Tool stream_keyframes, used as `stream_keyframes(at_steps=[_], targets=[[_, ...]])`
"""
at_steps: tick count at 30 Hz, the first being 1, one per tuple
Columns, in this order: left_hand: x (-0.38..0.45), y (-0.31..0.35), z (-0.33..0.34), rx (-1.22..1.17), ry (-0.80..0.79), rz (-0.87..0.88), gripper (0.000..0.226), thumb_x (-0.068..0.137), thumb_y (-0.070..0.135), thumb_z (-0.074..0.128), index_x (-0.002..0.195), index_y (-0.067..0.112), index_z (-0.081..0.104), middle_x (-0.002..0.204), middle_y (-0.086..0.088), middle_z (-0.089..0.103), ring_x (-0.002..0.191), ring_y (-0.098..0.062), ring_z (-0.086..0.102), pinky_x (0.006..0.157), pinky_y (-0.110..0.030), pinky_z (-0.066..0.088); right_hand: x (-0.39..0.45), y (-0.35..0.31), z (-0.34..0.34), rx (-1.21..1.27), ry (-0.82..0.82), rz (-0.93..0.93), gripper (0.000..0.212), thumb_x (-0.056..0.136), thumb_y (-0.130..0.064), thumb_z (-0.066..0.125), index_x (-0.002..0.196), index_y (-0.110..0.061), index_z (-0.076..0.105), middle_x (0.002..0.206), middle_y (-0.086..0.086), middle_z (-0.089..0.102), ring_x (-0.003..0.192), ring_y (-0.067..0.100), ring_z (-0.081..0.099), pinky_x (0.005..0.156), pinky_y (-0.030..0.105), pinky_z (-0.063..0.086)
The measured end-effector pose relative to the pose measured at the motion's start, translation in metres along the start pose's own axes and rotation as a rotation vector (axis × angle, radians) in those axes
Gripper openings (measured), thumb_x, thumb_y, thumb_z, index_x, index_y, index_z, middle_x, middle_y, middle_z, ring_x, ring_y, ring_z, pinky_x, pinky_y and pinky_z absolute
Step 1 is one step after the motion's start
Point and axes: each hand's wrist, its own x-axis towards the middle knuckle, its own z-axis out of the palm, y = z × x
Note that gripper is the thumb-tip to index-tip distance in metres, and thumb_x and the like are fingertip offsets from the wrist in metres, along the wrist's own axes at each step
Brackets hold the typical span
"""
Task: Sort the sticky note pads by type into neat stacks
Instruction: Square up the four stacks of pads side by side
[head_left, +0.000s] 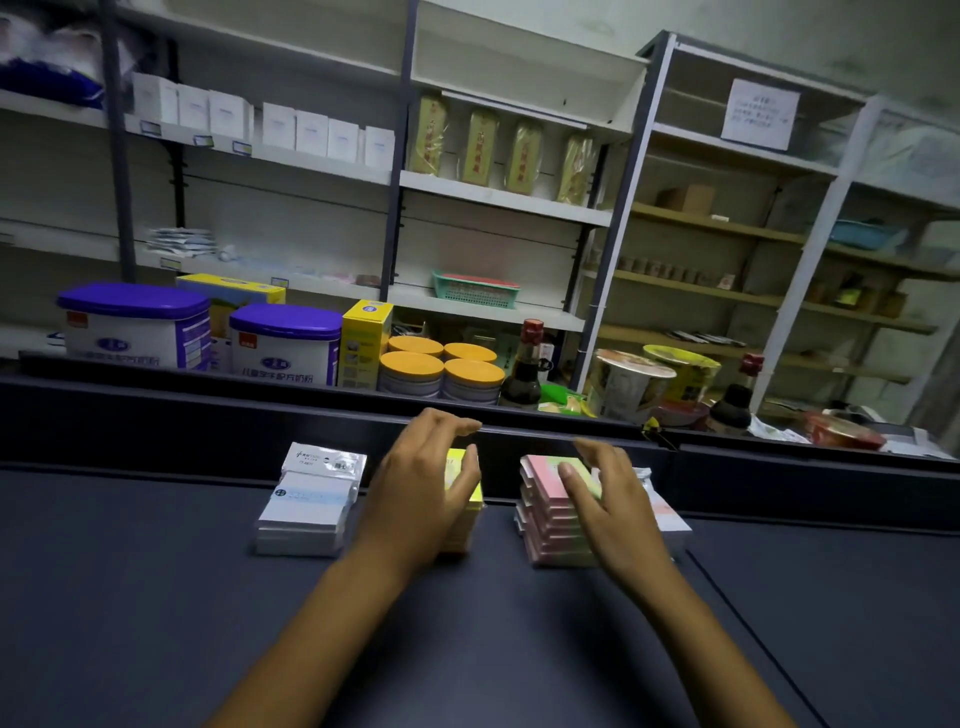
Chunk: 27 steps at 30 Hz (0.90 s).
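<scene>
We are squaring up the stacks along the back of the dark counter (156, 597) — the sorting looks nearly done. Our left hand (421, 488) is curling around the yellow stack (464, 514), thumb on its right face and fingers arched over the top. Our right hand (605, 499) is coming down over the pink stack (550, 519) with fingers spread and bent; we cannot tell whether it is gripping yet or only touching. A white stack (306, 514) is sitting just left of the yellow one, and more pale pads (670, 519) are lying behind the right hand, partly hidden. Next we are likely needing to press the pink pads' uneven edges flush — gently, since the pile could topple. The counter's raised ledge (208, 410) is standing close behind, with tins (283, 345) and bottles (524, 369) beyond it.
</scene>
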Motion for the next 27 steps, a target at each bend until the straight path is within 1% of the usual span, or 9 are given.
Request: stream_keyframes(at_steps=[3,6,8,11,14,18,21,23,27], targets=[[0.005,0.021,0.021,-0.096,-0.038,0.014,0.021,0.095,0.017,0.057,0.113,0.017,0.066,0.107,0.006,0.062,0.095,-0.005,0.059,0.082,-0.021,0.05,0.004,0.022,-0.016,0.066,-0.059,0.158,0.044,0.1,-0.037,0.052,0.137,-0.014,0.049,0.134,0.004,0.051,0.124,0.018,0.05,0.1,0.03,0.039],[0.008,0.037,0.051,-0.124,-0.122,-0.113,0.025,0.096,0.025,0.055,0.119,0.019,0.064,0.113,0.005,0.062,0.098,-0.006,0.06,0.088,-0.026,0.053,0.01,0.04,-0.022,0.153,-0.133,0.273,0.048,0.1,-0.04,0.051,0.14,-0.013,0.046,0.14,0.008,0.053,0.125,0.02,0.052,0.106,0.038,0.042],[0.008,0.044,0.073,-0.036,-0.224,-0.249,0.035,0.097,0.035,0.05,0.126,0.019,0.059,0.119,0.002,0.06,0.106,-0.014,0.059,0.094,-0.035,0.05,0.013,0.048,-0.023,0.231,-0.203,0.304,0.052,0.099,-0.043,0.05,0.143,-0.016,0.043,0.141,0.007,0.054,0.122,0.017,0.054,0.103,0.036,0.044],[0.006,0.05,0.1,0.135,-0.352,-0.381,0.04,0.099,0.042,0.04,0.127,0.018,0.054,0.12,-0.005,0.059,0.11,-0.024,0.056,0.094,-0.039,0.045,0.016,0.054,-0.021,0.28,-0.31,0.309,0.058,0.099,-0.049,0.047,0.148,-0.02,0.037,0.142,0.002,0.052,0.116,0.011,0.052,0.093,0.027,0.041],[0.004,0.046,0.116,0.156,-0.379,-0.518,0.044,0.1,0.047,0.034,0.123,0.016,0.056,0.118,-0.008,0.065,0.11,-0.028,0.058,0.092,-0.038,0.044,0.019,0.059,-0.015,0.29,-0.357,0.289,0.061,0.1,-0.049,0.046,0.151,-0.017,0.033,0.148,0.002,0.048,0.126,0.014,0.049,0.096,0.026,0.038],[-0.004,0.032,0.123,-0.03,-0.384,-0.725,0.058,0.098,0.054,0.037,0.134,0.01,0.051,0.117,-0.013,0.067,0.11,-0.029,0.062,0.095,-0.038,0.049,0.019,0.063,-0.01,0.281,-0.424,0.267,0.053,0.101,-0.048,0.042,0.142,-0.014,0.039,0.132,-0.005,0.055,0.118,0.017,0.054,0.094,0.029,0.041],[-0.012,0.03,0.126,-0.22,-0.361,-0.782,0.054,0.096,0.056,0.041,0.125,0.014,0.057,0.106,-0.011,0.071,0.101,-0.026,0.067,0.092,-0.045,0.054,0.018,0.063,-0.005,0.233,-0.455,0.254,0.047,0.102,-0.047,0.04,0.131,-0.01,0.043,0.133,0.006,0.058,0.12,0.023,0.056,0.099,0.036,0.045],[-0.014,0.031,0.127,-0.308,-0.344,-0.81,0.055,0.094,0.057,0.044,0.124,0.014,0.058,0.112,-0.012,0.07,0.106,-0.029,0.066,0.094,-0.048,0.053,0.017,0.063,-0.002,0.208,-0.447,0.253,0.047,0.103,-0.045,0.039,0.132,-0.008,0.041,0.134,0.009,0.057,0.121,0.025,0.055,0.095,0.034,0.045],[-0.013,0.033,0.125,-0.425,-0.307,-0.89,0.063,0.094,0.047,0.052,0.144,0.009,0.041,0.132,-0.016,0.06,0.118,-0.033,0.06,0.103,-0.052,0.046,0.014,0.065,0.003,0.291,-0.397,0.284,0.046,0.102,-0.035,0.047,0.139,-0.01,0.038,0.132,0.005,0.058,0.112,0.02,0.057,0.088,0.029,0.043]])
